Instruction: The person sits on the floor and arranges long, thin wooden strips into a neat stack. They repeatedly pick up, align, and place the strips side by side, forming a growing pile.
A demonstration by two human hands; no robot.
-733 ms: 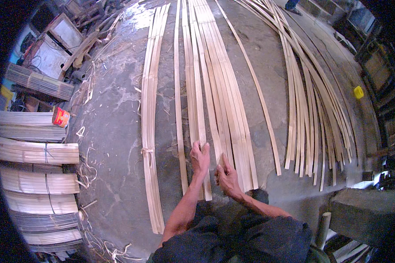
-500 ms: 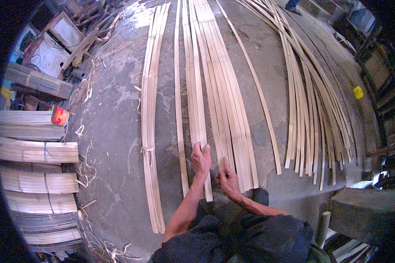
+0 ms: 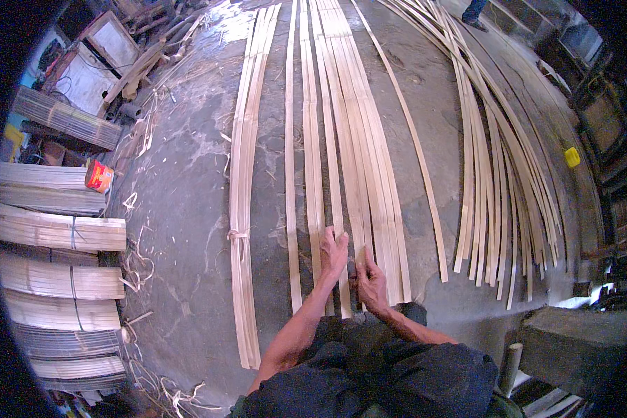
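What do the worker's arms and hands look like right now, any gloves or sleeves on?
Both are bare. The left hand and right hand wear no gloves, and no rings, watch or bands show. The forearms are uncovered right down to the lower edge of the picture, with no sleeve in sight. Below them is dark, creased clothing.

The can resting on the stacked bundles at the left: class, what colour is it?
The can is orange-red with a pale top, seen best in the head view.

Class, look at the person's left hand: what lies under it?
The left hand rests flat on long pale bamboo strips laid on the concrete floor. The stretch under the palm is covered.
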